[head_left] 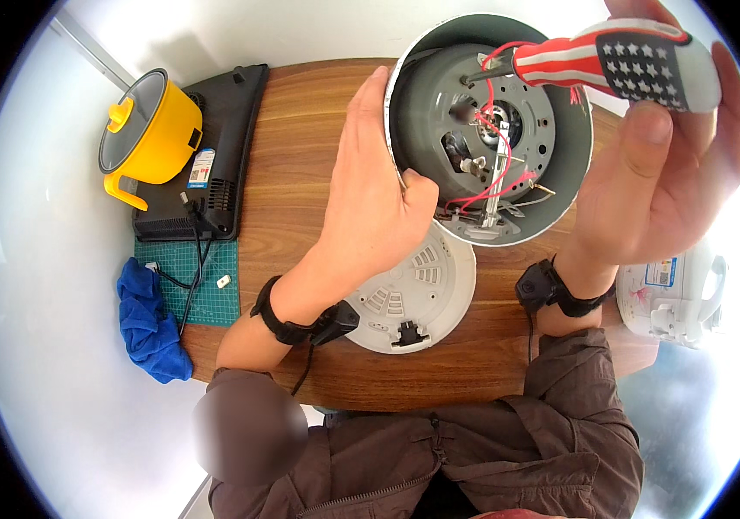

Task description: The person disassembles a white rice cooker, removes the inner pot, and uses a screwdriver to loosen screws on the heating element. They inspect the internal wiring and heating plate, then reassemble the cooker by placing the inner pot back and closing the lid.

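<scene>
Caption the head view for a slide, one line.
Left grip on a round housing, right grip holding a screwdriver over its wired interior; pale vented cover on the table.

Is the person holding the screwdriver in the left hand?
No, the right hand holds the screwdriver, while the left hand grips the round metal housing.

Bright; glare right of the wooden tabletop [292,156]; faint shadow on the wall [171,54] behind; blur below-left; bowed, black rim.
</scene>
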Action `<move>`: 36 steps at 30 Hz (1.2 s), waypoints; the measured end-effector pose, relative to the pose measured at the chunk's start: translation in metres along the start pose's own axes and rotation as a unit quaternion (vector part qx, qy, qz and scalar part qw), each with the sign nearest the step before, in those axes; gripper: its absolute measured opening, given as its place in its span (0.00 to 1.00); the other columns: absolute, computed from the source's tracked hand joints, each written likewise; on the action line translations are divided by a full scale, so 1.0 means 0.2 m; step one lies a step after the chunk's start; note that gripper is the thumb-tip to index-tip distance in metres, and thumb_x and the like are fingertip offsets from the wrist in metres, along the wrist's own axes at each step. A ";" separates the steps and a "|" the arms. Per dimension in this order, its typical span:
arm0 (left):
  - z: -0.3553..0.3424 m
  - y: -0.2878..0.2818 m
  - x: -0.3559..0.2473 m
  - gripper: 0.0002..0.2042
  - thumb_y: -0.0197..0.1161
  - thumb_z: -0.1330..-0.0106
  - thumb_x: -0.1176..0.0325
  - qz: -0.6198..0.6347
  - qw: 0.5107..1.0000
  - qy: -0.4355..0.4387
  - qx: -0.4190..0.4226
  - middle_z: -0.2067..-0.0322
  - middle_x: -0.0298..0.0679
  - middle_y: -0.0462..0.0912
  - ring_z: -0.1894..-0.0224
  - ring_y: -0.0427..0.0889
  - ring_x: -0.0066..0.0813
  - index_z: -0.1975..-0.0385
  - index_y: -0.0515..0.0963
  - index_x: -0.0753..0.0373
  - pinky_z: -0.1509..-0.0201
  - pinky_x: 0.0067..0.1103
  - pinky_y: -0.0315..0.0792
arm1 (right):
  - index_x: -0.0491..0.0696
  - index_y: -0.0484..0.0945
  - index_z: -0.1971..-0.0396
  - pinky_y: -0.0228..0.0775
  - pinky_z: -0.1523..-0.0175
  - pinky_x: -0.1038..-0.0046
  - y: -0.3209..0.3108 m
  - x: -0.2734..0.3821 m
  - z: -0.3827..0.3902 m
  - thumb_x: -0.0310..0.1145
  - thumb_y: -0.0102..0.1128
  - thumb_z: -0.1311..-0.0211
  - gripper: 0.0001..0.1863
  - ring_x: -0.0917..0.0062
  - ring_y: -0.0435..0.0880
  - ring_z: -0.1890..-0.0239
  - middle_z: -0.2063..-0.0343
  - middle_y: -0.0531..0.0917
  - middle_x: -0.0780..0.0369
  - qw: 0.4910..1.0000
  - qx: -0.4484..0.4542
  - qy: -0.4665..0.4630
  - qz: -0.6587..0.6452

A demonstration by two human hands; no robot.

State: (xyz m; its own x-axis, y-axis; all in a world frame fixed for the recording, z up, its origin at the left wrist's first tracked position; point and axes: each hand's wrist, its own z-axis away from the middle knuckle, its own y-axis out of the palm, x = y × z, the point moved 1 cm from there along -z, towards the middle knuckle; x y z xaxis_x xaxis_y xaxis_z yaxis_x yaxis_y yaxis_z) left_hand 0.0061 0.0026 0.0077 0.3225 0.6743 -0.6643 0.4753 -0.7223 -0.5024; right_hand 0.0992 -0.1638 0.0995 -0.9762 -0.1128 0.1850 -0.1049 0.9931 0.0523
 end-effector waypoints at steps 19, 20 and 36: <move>-0.01 0.01 0.01 0.40 0.50 0.45 0.76 0.000 1.000 0.016 -0.014 0.32 0.68 0.58 0.29 0.60 0.67 0.29 0.49 0.80 0.23 0.45 0.55 | 0.35 0.58 0.33 0.88 0.52 0.58 -0.01 -0.02 -0.02 0.49 0.59 0.25 0.37 0.50 0.88 0.51 0.49 0.80 0.33 0.995 0.050 -0.054 0.066; -0.01 0.01 0.01 0.40 0.50 0.45 0.75 0.007 1.000 0.008 -0.012 0.32 0.68 0.58 0.29 0.60 0.67 0.29 0.49 0.80 0.23 0.45 0.55 | 0.33 0.60 0.34 0.88 0.53 0.60 -0.05 -0.03 -0.02 0.50 0.58 0.24 0.37 0.53 0.89 0.53 0.51 0.81 0.36 0.989 0.068 -0.078 0.109; -0.02 0.01 0.04 0.38 0.51 0.43 0.73 0.018 1.000 0.006 -0.020 0.34 0.67 0.60 0.31 0.63 0.65 0.30 0.51 0.79 0.24 0.45 0.58 | 0.28 0.61 0.34 0.86 0.48 0.65 -0.03 -0.07 -0.02 0.37 0.66 0.28 0.36 0.57 0.88 0.53 0.51 0.82 0.38 0.999 0.013 -0.029 -0.012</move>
State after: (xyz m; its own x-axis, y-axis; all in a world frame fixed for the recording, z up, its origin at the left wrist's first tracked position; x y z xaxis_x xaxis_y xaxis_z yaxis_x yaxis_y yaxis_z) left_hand 0.0128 0.0072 0.0036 0.3497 0.6495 -0.6752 0.4961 -0.7397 -0.4547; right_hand 0.1147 -0.1681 0.0998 -0.9827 -0.1353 0.1263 -0.1325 0.9907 0.0302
